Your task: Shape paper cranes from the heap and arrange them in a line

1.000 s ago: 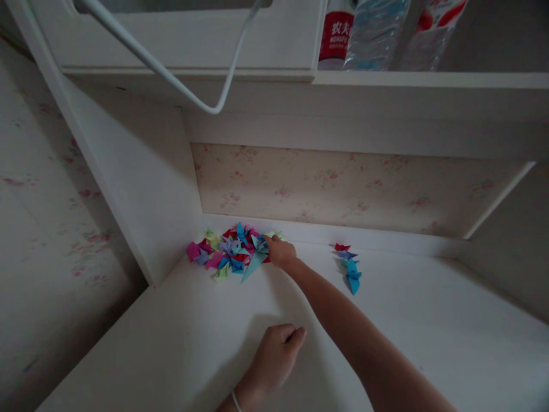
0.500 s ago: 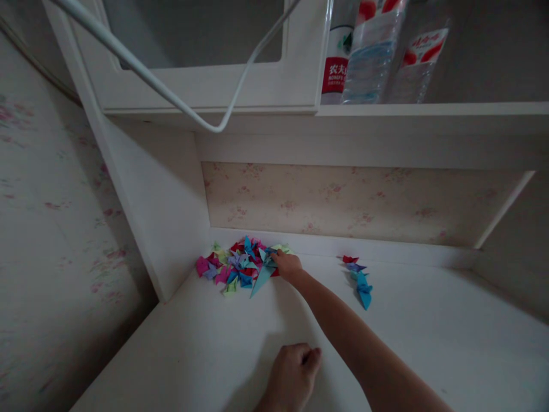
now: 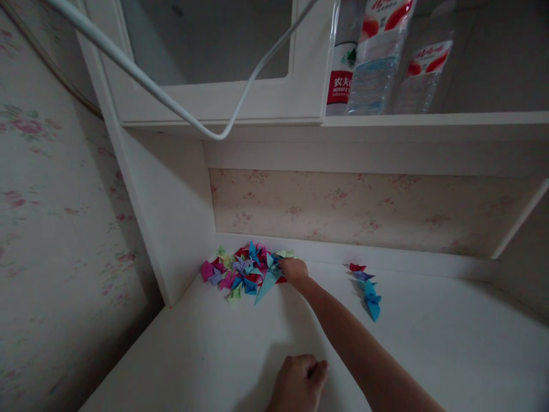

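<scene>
A heap of colourful folded paper cranes (image 3: 244, 269), pink, red, blue, purple and light green, lies in the back left corner of the white desk. At its right edge is my right hand (image 3: 294, 269), its fingers drawn together among the papers. The fingertips are partly hidden, so what they grip cannot be made out. Just left of them a larger pale teal paper crane (image 3: 267, 285) points toward me. Closer to me, my left hand (image 3: 298, 382) is a closed fist over the desk, with nothing showing in it. Further right, a short row of paper cranes (image 3: 372, 298) runs from red through purple to blue.
The white desk (image 3: 206, 355) meets a side panel (image 3: 167, 200) on the left. Overhead is a shelf (image 3: 429, 119) with several plastic bottles (image 3: 377, 63) beside a cabinet door (image 3: 223, 103). A white bent arm or cable (image 3: 218, 136) hangs in front.
The view has shifted slightly, so everything sits a little lower and further right. My right hand stays at the heap's right edge, and my left hand remains a fist.
</scene>
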`<state>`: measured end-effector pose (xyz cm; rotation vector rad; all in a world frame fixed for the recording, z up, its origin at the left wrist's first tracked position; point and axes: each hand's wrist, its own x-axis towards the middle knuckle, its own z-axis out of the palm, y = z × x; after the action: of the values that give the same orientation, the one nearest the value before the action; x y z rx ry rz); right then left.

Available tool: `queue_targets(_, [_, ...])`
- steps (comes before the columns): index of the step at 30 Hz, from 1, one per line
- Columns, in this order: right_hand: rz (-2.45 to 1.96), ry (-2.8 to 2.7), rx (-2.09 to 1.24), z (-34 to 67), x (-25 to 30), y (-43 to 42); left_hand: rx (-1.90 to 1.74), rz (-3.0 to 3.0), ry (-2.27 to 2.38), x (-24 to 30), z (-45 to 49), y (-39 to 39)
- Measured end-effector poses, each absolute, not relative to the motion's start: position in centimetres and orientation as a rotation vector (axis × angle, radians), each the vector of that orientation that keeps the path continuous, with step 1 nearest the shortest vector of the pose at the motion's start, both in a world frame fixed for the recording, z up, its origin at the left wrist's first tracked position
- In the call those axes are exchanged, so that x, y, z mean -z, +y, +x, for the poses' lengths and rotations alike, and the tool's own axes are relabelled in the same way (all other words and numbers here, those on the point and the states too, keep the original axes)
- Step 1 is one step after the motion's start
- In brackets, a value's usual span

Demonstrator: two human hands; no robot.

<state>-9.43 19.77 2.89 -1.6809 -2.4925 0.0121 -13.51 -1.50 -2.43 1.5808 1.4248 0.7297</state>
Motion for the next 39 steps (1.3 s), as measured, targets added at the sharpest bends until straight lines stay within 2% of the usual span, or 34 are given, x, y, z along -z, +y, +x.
queue_targets(12, [-1.28,-2.188,-0.486,-6.9,-4.4,15.0,-0.865,1.545,1.374,2.7,-13.6,-1.3])
queue_targets(18, [-1.106,-1.617,-1.116,-1.7,-1.6,6.1,-1.122,1.37,1.287,2.6,-14.1,-1.0])
queue_targets(22, [-1.153,-1.463,-1.119,2.0,0.5,0.9,-1.165,1.299,1.25,2.1,-14.2,-1.2])
queue_targets(27, [-1.198,-1.404,-1.082,3.9,2.7,-2.7,-1.033,1.43,1.166,1.6,-13.8,-2.1])
queue_targets(31, [-1.191,-1.42,-1.081,3.9,3.3,-3.7,-0.926,1.527,1.165,1.3,-13.7,-2.6])
queue_targets(39, [-1.158,-1.386,-1.121,4.1,2.9,-3.7,-0.938,1.531,1.132,0.6,-13.6,-3.2])
